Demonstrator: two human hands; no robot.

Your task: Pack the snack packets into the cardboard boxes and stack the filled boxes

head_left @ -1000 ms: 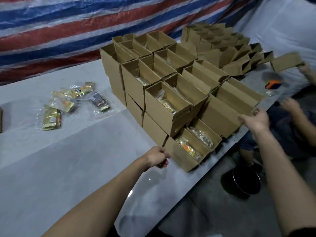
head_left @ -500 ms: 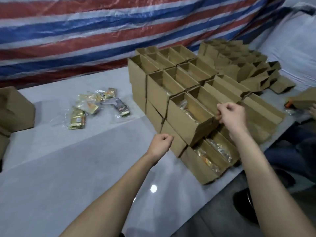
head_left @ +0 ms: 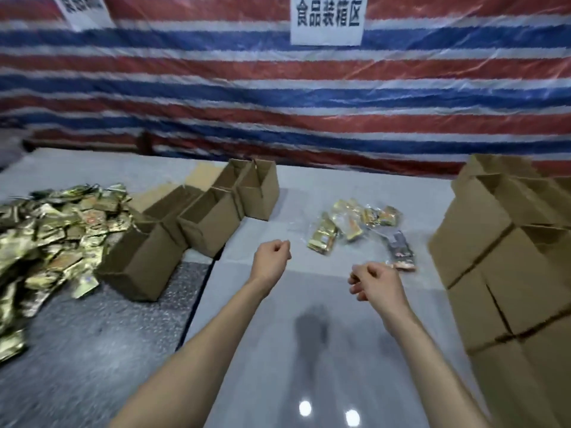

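Hands hover empty over table (head_left: 278, 350): left hand (head_left: 272, 257) fisted, right hand (head_left: 375, 281) loosely curled.

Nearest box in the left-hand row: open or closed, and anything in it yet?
Open and upright: the nearest box shows a gaping top with no flaps folded over. Contents: cannot tell, its inside is hidden from this angle.

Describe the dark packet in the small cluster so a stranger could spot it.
Start at the tall stack of cardboard boxes on the right. Left of it on the grey table lies a small cluster of snack packets. The dark packet sits at its near right edge, beyond the right hand, the only grey one among gold wrappers.
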